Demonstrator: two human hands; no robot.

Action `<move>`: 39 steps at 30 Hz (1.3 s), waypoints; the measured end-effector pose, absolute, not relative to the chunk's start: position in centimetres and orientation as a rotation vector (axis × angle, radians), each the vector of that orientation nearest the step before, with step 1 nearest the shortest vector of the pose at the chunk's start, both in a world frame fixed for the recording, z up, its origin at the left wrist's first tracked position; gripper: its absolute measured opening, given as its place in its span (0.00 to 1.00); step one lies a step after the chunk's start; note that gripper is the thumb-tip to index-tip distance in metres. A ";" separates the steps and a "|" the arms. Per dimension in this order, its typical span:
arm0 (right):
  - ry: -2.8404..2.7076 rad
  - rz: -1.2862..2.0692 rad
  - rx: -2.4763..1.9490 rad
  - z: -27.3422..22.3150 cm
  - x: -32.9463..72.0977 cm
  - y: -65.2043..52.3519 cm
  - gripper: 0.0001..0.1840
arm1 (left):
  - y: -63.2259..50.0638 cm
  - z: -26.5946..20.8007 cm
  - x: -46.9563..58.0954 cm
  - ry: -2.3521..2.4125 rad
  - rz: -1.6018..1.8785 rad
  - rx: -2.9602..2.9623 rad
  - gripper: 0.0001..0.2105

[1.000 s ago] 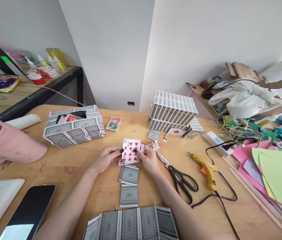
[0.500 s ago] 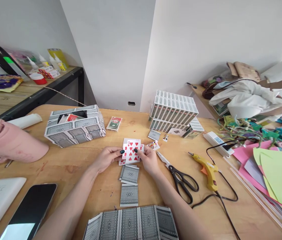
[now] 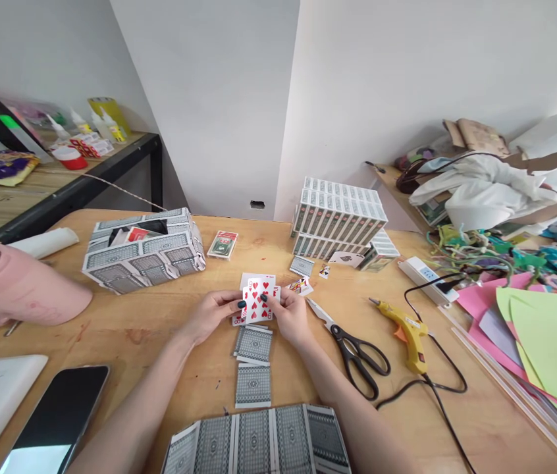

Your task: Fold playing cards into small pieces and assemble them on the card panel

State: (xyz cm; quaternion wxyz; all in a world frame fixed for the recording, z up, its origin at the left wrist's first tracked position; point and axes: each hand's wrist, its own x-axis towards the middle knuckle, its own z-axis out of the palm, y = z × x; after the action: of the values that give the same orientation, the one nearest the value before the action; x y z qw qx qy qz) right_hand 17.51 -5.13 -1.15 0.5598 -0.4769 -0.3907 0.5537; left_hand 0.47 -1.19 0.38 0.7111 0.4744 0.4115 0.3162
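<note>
Over the middle of the table, my left hand [image 3: 214, 315] pinches the left edge of some playing cards [image 3: 257, 296], the nine of hearts among those facing up. My right hand [image 3: 289, 316] grips the same cards from the right, its thumb lying on the nine. How many cards are held is hard to make out. Just below lie grey-backed cards [image 3: 253, 343] face down, with one more grey-backed card [image 3: 253, 385] nearer me. Close to me at the bottom edge is a structure covered in grey card backs [image 3: 256, 440].
Black-handled scissors [image 3: 355, 352] and a yellow glue gun [image 3: 407, 332] with its cord lie right. Behind stand stacked card boxes [image 3: 340, 214], a card-covered box [image 3: 145, 253] and a single card pack [image 3: 222, 244]. Left are a phone [image 3: 56, 415] and a pink tumbler [image 3: 22, 283].
The nine of hearts has tilted and shifted slightly within my hands, over the other cards. Both hands keep their hold. The whole view has moved a little.
</note>
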 end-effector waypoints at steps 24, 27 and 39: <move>-0.934 1.252 -1.227 -1.8 17.5 -5.2 0.18 | -1.5 1.5 2.4 1.116 0.742 1.010 0.12; -0.919 1.285 -1.196 -1.8 17.5 -5.1 0.18 | -1.7 1.3 2.8 1.156 0.793 0.985 0.12; -0.915 1.361 -1.171 -1.7 16.9 -5.0 0.18 | -3.6 -0.5 4.3 1.650 1.049 1.865 0.13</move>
State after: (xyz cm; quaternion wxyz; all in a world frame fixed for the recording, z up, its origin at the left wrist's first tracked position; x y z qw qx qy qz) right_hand 16.90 -5.00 -1.66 0.5339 -0.4912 -0.3839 0.5712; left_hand 4.32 -3.64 -0.48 0.2182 0.6737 0.5959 0.3788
